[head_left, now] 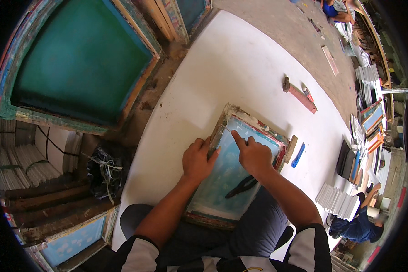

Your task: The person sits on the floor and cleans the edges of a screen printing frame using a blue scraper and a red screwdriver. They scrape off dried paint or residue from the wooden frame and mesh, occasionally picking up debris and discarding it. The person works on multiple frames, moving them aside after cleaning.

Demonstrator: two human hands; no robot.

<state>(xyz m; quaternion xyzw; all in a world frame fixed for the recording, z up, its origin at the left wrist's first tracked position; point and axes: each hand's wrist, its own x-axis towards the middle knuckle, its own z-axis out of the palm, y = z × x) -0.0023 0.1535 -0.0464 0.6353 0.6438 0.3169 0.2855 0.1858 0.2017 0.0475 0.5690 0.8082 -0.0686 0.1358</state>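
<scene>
A screen-printing frame (208,217) with pale blue mesh and paint-stained wooden rails lies tilted on my legs and the white board. My left hand (198,158) is closed on its left rail, thumb over the mesh side. My right hand (254,156) is above the upper part of the mesh, its index finger stretched toward the upper left corner. Something thin and light shows at that fingertip; what the curled fingers hold is hidden. Dark-handled pliers (241,187) rest on the mesh below my right hand.
On the white board (222,59) lie a hammer (301,95), a red-and-white cutter (307,94), a blue cutter (298,155) and a wooden block (291,148). A large green screen frame (81,63) stands left. Paper stacks (337,201) and a person (360,224) are right.
</scene>
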